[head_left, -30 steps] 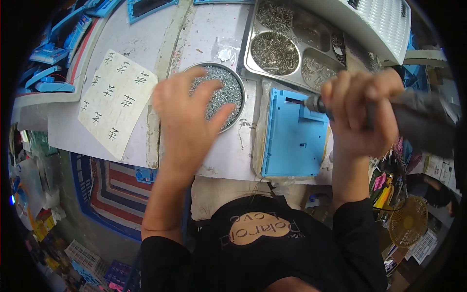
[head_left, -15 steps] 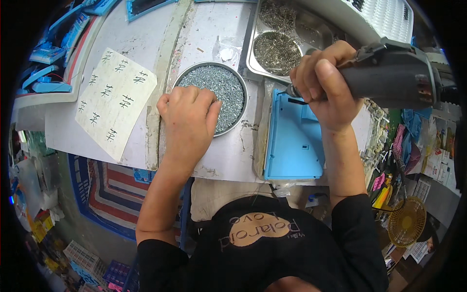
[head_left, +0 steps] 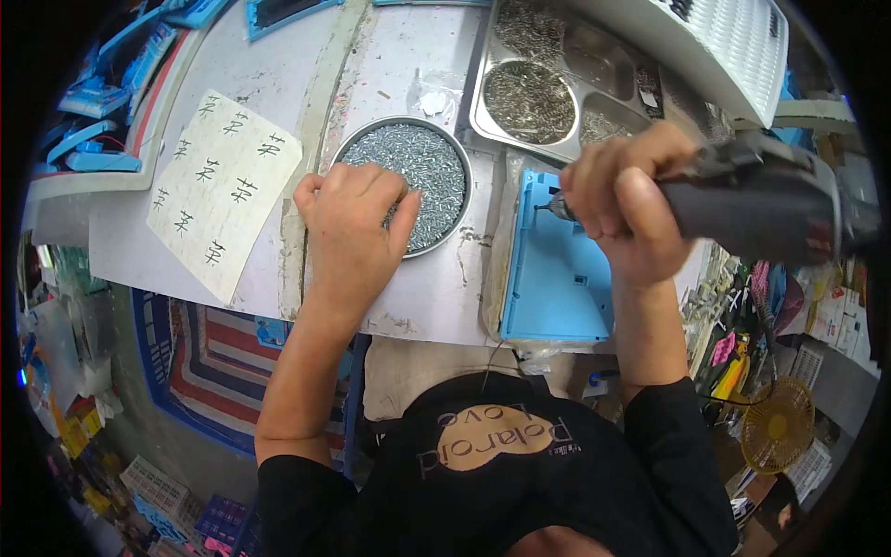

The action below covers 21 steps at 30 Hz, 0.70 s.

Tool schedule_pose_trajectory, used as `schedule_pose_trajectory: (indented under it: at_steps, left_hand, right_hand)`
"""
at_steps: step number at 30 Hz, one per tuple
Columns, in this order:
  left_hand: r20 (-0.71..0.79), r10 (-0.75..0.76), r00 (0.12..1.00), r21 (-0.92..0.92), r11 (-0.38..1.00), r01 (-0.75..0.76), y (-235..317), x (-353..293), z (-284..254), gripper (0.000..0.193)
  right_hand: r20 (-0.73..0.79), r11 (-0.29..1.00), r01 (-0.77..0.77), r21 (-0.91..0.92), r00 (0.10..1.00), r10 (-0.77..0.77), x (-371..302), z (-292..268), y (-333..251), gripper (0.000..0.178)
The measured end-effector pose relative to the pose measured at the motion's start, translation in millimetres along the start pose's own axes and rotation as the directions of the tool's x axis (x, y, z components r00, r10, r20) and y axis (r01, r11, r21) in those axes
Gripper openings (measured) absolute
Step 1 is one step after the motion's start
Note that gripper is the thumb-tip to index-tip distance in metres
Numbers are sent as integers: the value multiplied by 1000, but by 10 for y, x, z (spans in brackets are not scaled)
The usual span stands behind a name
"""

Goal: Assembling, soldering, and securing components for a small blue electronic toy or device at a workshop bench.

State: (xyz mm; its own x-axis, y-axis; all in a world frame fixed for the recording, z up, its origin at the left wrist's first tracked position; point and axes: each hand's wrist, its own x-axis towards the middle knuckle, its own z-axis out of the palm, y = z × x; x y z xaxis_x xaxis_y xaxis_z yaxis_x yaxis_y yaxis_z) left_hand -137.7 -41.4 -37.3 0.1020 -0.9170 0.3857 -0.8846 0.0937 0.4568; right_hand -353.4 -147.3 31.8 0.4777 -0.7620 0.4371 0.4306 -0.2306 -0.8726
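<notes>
My left hand (head_left: 357, 213) rests over the near left part of a round metal tin (head_left: 470, 186). Its fingers are curled down toward the small silvery screws (head_left: 432, 167) inside; the fingertips are hidden, so anything pinched there does not show. My right hand (head_left: 631, 200) is wrapped round a dark power screwdriver (head_left: 752, 209) held nearly level, its body pointing right. Its thin bit ends by the upper left corner of a light blue plastic panel (head_left: 552, 288), lying to the right of the tin. Whether the bit touches the panel I cannot tell.
A steel compartment tray (head_left: 478, 111) holding more screws stands behind the panel. Left of the tin lies a sheet of paper (head_left: 223, 195) with handwritten characters. Blue plastic parts (head_left: 102, 102) are piled at far left. A blue basket (head_left: 153, 371) sits below the table's edge.
My right hand has brought the screwdriver nearer to me, and its bit now shows at the panel's upper left corner. The left hand has shifted slightly left over the tin, fingers still curled.
</notes>
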Motion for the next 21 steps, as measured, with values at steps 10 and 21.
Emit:
schedule_pose_trajectory:
  at_steps: [10, 21]
  left_hand:
    - [11, 31, 999, -259, 965, -27, 139, -27, -26, 8]
    - [-127, 243, 962, -410, 870, -274, 616, -269, 2, 25]
  right_hand:
    - [132, 985, -115, -126, 982, 132, 59, -71, 11, 14]
    - [228, 988, -36, 149, 974, 1, -160, 192, -679, 22]
